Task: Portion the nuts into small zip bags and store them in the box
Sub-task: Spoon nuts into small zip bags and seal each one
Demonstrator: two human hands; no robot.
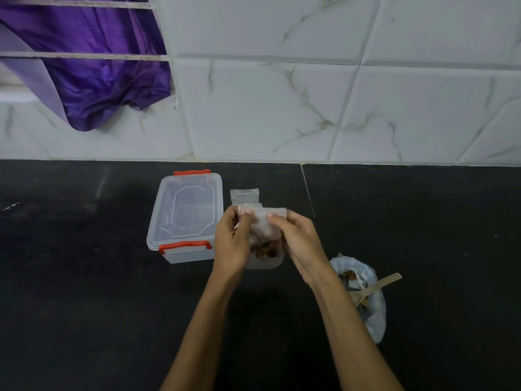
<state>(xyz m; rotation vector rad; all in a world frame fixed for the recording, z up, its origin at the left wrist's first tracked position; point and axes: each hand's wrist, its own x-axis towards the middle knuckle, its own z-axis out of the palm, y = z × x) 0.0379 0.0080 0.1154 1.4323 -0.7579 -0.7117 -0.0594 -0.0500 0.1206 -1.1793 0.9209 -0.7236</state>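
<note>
small zip bag [265, 230]: clear plastic, held upright above the black counter [84, 292], a clump of brown nuts [266, 249] settled in its lower part, its top strip level with the fingertips. left hand [232, 241]: grips the bag's upper left corner, thumb in front, fingers curled behind the plastic. right hand [298, 238]: pinches the upper right part of the same strip, thumb tip on the front face, remaining fingers folded behind. both forearms rise from the lower edge of the view and meet at the bag. spare zip bags [244, 196]: clear, empty, lying flat on the counter just behind the held bag, partly hidden by it. box [184, 218]: clear plastic, rectangular, lid on, one orange-red clasp at the near end and one at the far end; stands on the counter just left of the left hand; contents cannot be made out through the lid. nut pouch [363, 294]: pale blue-white bag, mouth rolled open, on the counter right of the right forearm; a few brown pieces show inside. wooden spoon [379, 286]: bowl inside the pouch, handle jutting out up and to the right. tiled wall [338, 94]: white marble-pattern tiles behind the counter. purple cloth [93, 74]: hangs over horizontal bars at upper left.
</note>
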